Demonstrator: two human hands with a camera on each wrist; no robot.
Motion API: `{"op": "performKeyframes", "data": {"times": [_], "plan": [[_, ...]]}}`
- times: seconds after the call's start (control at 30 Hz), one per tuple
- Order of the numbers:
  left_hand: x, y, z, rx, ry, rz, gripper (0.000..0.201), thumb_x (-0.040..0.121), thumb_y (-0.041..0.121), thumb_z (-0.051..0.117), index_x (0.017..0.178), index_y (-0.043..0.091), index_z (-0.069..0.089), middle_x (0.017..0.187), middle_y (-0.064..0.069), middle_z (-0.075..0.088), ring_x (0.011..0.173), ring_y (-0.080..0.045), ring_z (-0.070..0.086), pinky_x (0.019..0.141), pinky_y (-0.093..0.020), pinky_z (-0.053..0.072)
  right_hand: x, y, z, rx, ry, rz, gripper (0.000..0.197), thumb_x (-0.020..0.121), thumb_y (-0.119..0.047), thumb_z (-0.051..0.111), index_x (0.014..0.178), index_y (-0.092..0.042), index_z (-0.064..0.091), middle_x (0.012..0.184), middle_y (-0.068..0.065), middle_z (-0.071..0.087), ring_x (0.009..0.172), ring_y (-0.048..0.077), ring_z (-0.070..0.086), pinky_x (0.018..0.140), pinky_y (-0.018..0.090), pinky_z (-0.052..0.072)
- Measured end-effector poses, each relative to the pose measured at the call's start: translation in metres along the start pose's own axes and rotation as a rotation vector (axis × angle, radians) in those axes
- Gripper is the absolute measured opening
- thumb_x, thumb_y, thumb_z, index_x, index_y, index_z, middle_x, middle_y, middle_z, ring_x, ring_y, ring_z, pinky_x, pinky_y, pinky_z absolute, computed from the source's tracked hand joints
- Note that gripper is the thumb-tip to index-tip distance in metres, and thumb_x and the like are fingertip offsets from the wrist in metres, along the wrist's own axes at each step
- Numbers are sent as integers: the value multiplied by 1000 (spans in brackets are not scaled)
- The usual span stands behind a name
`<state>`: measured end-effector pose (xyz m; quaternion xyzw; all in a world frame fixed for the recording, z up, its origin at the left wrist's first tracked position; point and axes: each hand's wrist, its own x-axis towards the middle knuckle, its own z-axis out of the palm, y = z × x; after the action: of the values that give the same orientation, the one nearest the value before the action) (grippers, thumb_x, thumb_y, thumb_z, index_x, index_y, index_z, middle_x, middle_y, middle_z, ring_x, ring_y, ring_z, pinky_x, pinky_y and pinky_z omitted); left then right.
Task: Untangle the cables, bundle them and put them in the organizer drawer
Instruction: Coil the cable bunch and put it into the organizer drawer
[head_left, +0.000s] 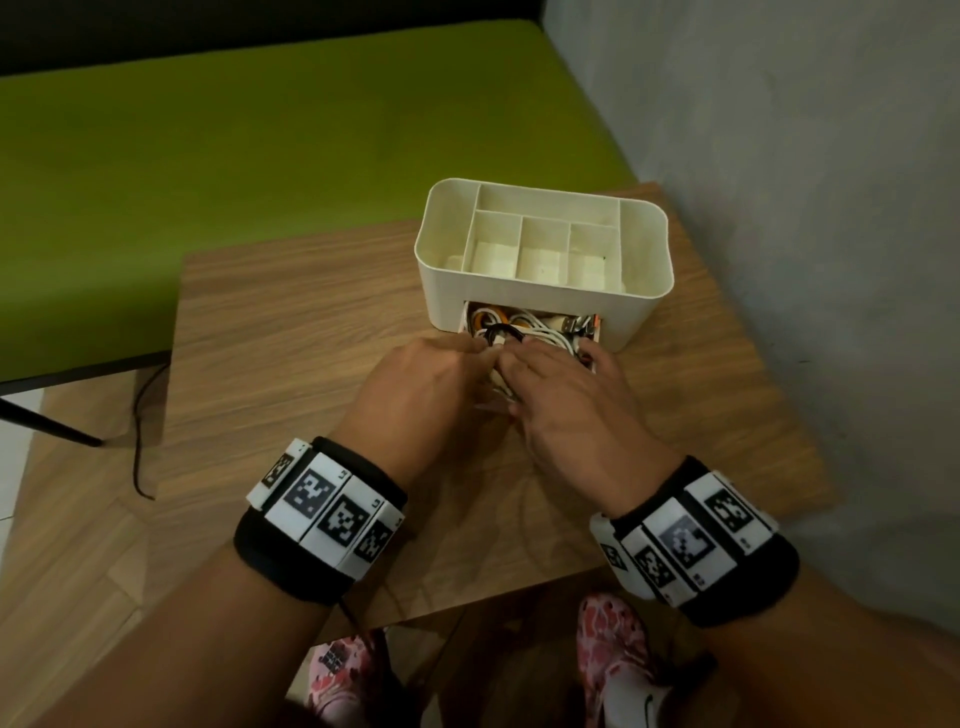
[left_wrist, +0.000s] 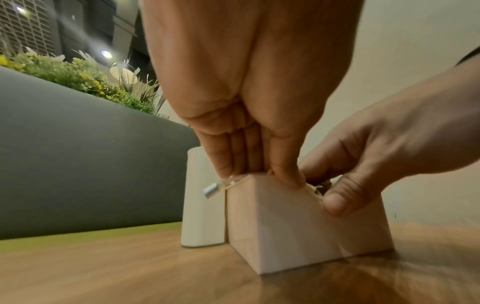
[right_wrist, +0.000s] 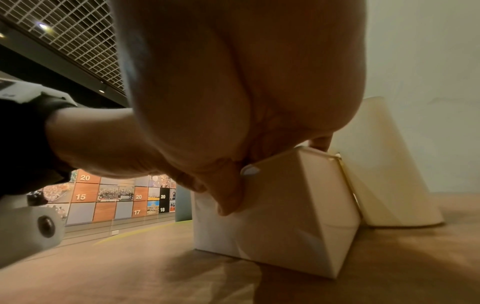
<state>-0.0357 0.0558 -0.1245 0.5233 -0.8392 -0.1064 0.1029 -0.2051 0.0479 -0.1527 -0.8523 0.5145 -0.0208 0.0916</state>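
Observation:
A white organizer (head_left: 545, 291) stands on the wooden table, its drawer (left_wrist: 272, 226) pulled out toward me. The drawer is stuffed with coiled white, black and orange cables (head_left: 524, 325). My left hand (head_left: 467, 358) points straight down, fingers (left_wrist: 241, 156) pressing the cables at the drawer's left end. A silver plug (left_wrist: 212, 190) sticks out over that rim. My right hand (head_left: 550, 369) lies over the drawer's right part. Its thumb (right_wrist: 228, 195) presses the outside of the front wall while bent fingers reach inside onto the cables. Most of the drawer is hidden by my hands.
The organizer's top compartments (head_left: 540, 249) hold nothing. A grey wall (head_left: 805, 208) runs close on the right, and a green bench (head_left: 234, 156) lies behind and left of the table (head_left: 291, 338). A thin dark cord (head_left: 137, 441) hangs off the table's left side.

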Motion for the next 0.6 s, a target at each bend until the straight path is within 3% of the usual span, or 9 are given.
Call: {"op": "performKeyframes", "data": {"times": [0.1,0.17,0.2,0.3,0.37,0.43,0.47,0.53,0.6], "plan": [[3,4,5,113,-74,-28,37,93,29,61,129,18,63,127,-1,66,115,-23,63,93,-40,50,1,2,-2,20,-16,6,52,102,-33,41,152,-32,27,161,-13,25,149,8,15,117,40,2],[3,8,10,229,-125,-38,47,102,35,44,145,18,44,149,-1,48,137,-17,45,116,-41,27,2,5,-1,18,-23,-6,52,102,-38,40,152,-33,29,160,-13,26,149,8,16,117,40,2],[4,10,12,270,-155,-40,50,104,36,37,150,17,35,155,-1,39,142,-15,37,119,-41,17,2,8,-1,24,-32,-24,52,101,-39,41,152,-32,30,160,-13,27,149,7,16,117,39,2],[5,13,12,325,-207,-60,51,103,31,26,153,17,27,160,-1,31,147,-14,28,121,-45,6,-1,17,-10,154,-37,-87,55,98,-34,53,150,-29,36,157,-11,34,145,3,21,118,33,2],[4,11,11,297,-193,-81,49,104,31,30,152,22,30,160,3,31,147,-12,27,120,-47,4,-4,24,-20,380,40,-76,51,93,-28,65,142,-25,51,145,-8,51,132,-2,38,119,30,20],[4,8,12,258,-173,-103,47,104,30,34,151,27,33,159,8,31,147,-8,25,120,-47,3,-5,32,-32,530,296,-98,33,89,-21,71,123,-17,68,119,-2,69,108,3,58,99,32,50],[4,7,13,239,-168,-112,46,104,29,35,150,28,34,159,10,31,147,-6,24,120,-47,3,-5,37,-37,491,430,-102,26,90,-20,69,115,-14,72,109,-1,72,99,6,61,89,33,53],[6,4,16,210,-156,-123,46,104,29,37,150,30,35,158,12,32,147,-4,24,120,-46,5,-1,47,-40,342,566,-52,25,92,-24,62,114,-16,71,110,-2,70,105,15,59,89,37,45],[7,2,18,194,-141,-120,45,105,31,38,149,30,36,158,12,33,146,-4,24,120,-44,9,4,55,-37,216,512,78,34,94,-29,57,126,-24,64,128,-6,64,124,18,50,96,36,28]]}}
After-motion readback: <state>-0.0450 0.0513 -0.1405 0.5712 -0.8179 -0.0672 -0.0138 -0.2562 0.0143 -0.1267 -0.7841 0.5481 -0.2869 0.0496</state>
